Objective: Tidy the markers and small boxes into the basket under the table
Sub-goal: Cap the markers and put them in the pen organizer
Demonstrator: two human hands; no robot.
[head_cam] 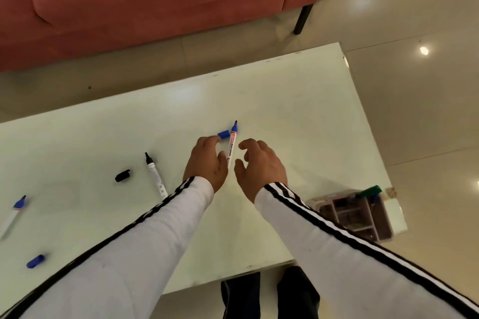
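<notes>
Blurred marker (231, 147) label; left hand (204, 160) fingers at blue cap (223, 134), grip unclear; right hand (261, 165) fingers loose

Uncapped blue marker (230, 149), mid-table (285, 111): the barrel label appears to read "WHITE BOARD"; its red brand tag is too blurred.

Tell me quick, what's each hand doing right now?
Left hand: curled, fingertip at the blue cap; grip cannot be told.
Right hand: open, holding nothing, beside the marker.

Three open markers (231, 145), one lay between the fingers (248, 143), three loose caps (223, 134), one sat by a fingertip (215, 139), one basket (337, 212).
</notes>
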